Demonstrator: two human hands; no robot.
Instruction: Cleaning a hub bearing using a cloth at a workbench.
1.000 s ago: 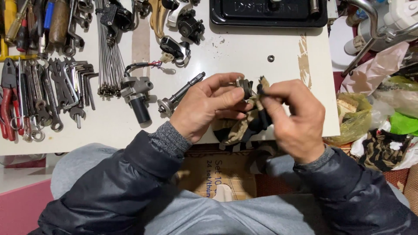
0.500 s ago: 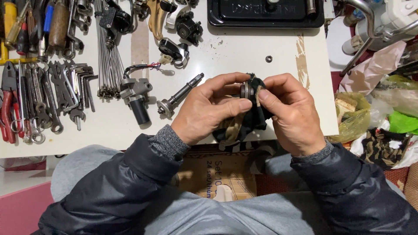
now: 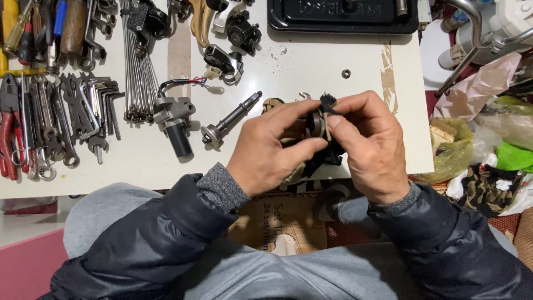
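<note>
small metal part (image 3: 316,123), round and dark, sits pinched between your left hand (image 3: 272,150) and right hand (image 3: 369,147), fingertips clamped on it over the white table (image 3: 311,61) edge; just left of the part lies a steel shaft (image 3: 230,119).

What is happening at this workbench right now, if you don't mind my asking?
A seated person holds a small dark mechanical part in both hands, the left hand and right hand pinching it together above the near edge of the white table. A metal shaft, a bundle of spokes and wrenches lie on the table to the left.
</note>
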